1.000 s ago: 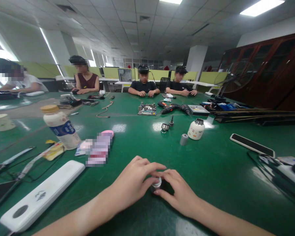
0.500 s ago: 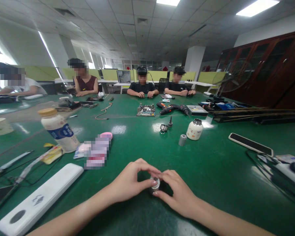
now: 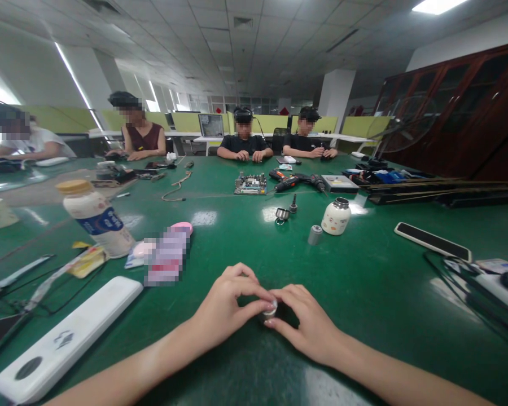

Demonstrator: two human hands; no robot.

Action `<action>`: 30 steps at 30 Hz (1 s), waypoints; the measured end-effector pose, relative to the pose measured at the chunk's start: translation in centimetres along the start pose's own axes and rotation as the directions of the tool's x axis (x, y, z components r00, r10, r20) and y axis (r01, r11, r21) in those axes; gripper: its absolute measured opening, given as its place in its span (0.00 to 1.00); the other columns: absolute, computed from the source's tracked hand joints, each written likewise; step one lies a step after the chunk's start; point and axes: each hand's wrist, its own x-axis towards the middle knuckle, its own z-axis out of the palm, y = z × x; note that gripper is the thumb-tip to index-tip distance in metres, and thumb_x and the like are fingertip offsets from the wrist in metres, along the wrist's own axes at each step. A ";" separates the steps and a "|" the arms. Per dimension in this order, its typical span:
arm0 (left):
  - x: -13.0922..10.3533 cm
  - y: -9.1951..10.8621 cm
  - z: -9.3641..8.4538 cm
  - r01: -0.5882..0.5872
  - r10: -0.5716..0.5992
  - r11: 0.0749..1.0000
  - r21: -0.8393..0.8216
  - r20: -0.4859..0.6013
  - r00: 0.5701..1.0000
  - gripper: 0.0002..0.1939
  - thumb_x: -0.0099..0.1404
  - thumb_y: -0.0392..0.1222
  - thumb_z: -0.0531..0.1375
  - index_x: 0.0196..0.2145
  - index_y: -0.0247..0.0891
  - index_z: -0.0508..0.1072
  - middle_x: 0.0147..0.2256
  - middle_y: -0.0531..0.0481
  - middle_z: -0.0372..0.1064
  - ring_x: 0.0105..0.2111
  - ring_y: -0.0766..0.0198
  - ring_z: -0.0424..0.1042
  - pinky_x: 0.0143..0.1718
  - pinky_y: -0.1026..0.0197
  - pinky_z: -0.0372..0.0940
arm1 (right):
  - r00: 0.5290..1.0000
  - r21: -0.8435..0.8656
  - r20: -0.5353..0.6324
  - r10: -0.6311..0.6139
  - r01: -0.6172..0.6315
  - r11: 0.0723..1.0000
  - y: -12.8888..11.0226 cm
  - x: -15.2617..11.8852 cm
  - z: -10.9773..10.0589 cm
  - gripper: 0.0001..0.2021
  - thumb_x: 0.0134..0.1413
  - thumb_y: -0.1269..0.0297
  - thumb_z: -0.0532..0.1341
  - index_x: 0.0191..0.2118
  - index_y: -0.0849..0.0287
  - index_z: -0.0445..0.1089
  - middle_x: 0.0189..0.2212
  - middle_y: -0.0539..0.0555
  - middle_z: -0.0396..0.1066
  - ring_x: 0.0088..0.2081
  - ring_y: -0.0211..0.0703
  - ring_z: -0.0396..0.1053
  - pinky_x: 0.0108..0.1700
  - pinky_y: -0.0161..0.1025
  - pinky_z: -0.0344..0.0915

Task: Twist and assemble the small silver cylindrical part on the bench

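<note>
Low in the middle, a small silvery round part (image 3: pixel 269 313) with a pale ring on top stands at the tabletop, much of it hidden by fingers. My left hand (image 3: pixel 231 299) pinches at its top with thumb and fingertips. From the other side my right hand (image 3: pixel 307 324) grips it between thumb and fingers. Beyond them are a grey cylindrical piece (image 3: pixel 315 234) and a squat cream flask (image 3: pixel 336 217) with an uncovered metal mouth. Farther off lie a metal cap with a loop (image 3: pixel 281 215) and a dark stopper-like piece (image 3: pixel 293 203).
To the left are a long white device (image 3: pixel 74 338), a milk bottle (image 3: pixel 99 223) and a pink-edged packet (image 3: pixel 167 259). A circuit board (image 3: pixel 250 184) and power drills (image 3: pixel 298 180) lie farther back. A phone (image 3: pixel 432 241) and cables are at right. Several people sit across the green table.
My left fingers have closed in over the top of the round part, covering more of it. My right hand keeps its grip. The view has shifted slightly.
</note>
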 end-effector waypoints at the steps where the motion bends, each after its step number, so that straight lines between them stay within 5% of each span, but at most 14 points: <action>1: 0.0 0.1 0.0 0.021 -0.021 1.000 0.001 -0.014 1.000 0.06 0.61 0.41 0.66 0.38 0.48 0.80 0.33 0.52 0.77 0.37 0.61 0.72 0.39 0.59 0.66 | 1.000 -0.003 -0.002 -0.004 0.004 1.000 0.0 0.0 0.0 0.15 0.59 0.59 0.63 0.50 0.55 0.68 0.42 0.54 0.73 0.44 0.47 0.68 0.47 0.45 0.62; 7: 0.8 -2.0 -1.2 0.090 -0.088 0.996 0.011 -0.107 0.990 0.11 0.63 0.42 0.64 0.45 0.43 0.75 0.37 0.52 0.80 0.42 0.58 0.73 0.47 0.53 0.62 | 0.999 -0.004 0.029 0.016 -0.016 1.000 -0.1 0.0 -0.2 0.15 0.59 0.60 0.63 0.51 0.54 0.68 0.42 0.54 0.72 0.44 0.47 0.68 0.48 0.44 0.62; 12: 1.2 -7.3 -1.0 0.209 -0.211 0.977 0.049 0.040 0.977 0.05 0.60 0.43 0.66 0.35 0.42 0.79 0.32 0.52 0.80 0.41 0.57 0.74 0.48 0.54 0.63 | 0.998 -0.001 0.046 0.036 -0.036 0.999 -0.3 -0.1 -0.4 0.16 0.59 0.61 0.63 0.52 0.53 0.68 0.44 0.53 0.72 0.46 0.47 0.67 0.50 0.45 0.61; 15: 1.1 -8.3 -0.6 0.228 -0.232 0.972 0.063 0.073 0.970 0.03 0.59 0.43 0.67 0.33 0.44 0.79 0.31 0.53 0.80 0.46 0.55 0.73 0.53 0.51 0.60 | 0.998 -0.004 0.052 0.033 -0.033 0.999 -0.3 -0.1 -0.5 0.16 0.59 0.61 0.63 0.52 0.53 0.68 0.44 0.53 0.72 0.46 0.46 0.67 0.50 0.44 0.61; 21: 1.2 -3.9 -0.8 0.148 -0.162 0.976 -0.157 -0.078 0.984 0.07 0.61 0.46 0.66 0.36 0.43 0.80 0.34 0.51 0.80 0.42 0.58 0.72 0.46 0.55 0.65 | 0.999 -0.011 0.043 0.010 -0.009 1.000 0.0 -0.1 -0.3 0.16 0.59 0.62 0.63 0.52 0.53 0.67 0.44 0.52 0.72 0.46 0.46 0.67 0.49 0.44 0.62; 25: 1.0 -1.2 -0.9 0.071 -0.071 0.991 -0.113 0.006 0.997 0.09 0.59 0.46 0.68 0.39 0.46 0.79 0.33 0.55 0.80 0.42 0.57 0.70 0.49 0.51 0.59 | 1.000 -0.015 0.027 -0.015 0.016 1.000 0.1 -0.1 -0.2 0.15 0.59 0.62 0.63 0.51 0.55 0.67 0.44 0.54 0.72 0.46 0.47 0.68 0.49 0.45 0.62; 30: 0.7 -1.1 -0.5 0.084 -0.078 0.993 -0.087 0.080 0.994 0.12 0.60 0.44 0.68 0.43 0.47 0.77 0.34 0.55 0.80 0.43 0.56 0.68 0.49 0.50 0.57 | 0.999 -0.011 0.029 -0.024 0.025 1.000 0.1 -0.1 -0.2 0.16 0.59 0.61 0.63 0.52 0.56 0.67 0.44 0.54 0.72 0.45 0.47 0.68 0.48 0.45 0.62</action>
